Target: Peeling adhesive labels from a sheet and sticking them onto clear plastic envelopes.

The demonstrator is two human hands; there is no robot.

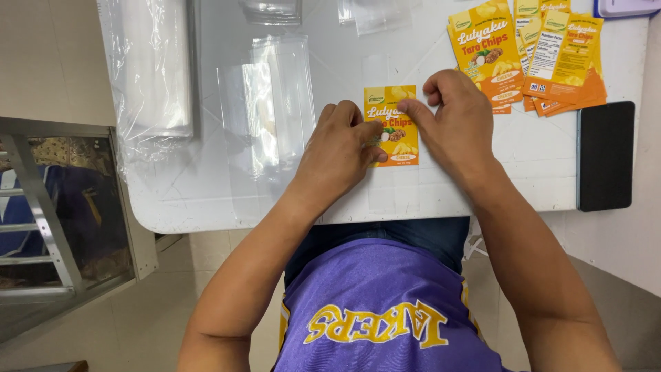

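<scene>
— Where's the yellow-and-orange label (394, 131)?
— Flat on the white table (344, 193), centre; the left hand (339, 153) pins its nine o'clock edge with curled fingers; the right hand (454, 120) pinches its upper edge between thumb and forefinger.
— Around it?
— A pile of like labels (537, 55) at two o'clock; clear plastic bags (272, 103) at ten; a black phone (604, 155) at three.

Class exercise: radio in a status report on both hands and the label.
Left hand and right hand both pinch small yellow-orange printed label on white table. Nothing blocking.
</scene>
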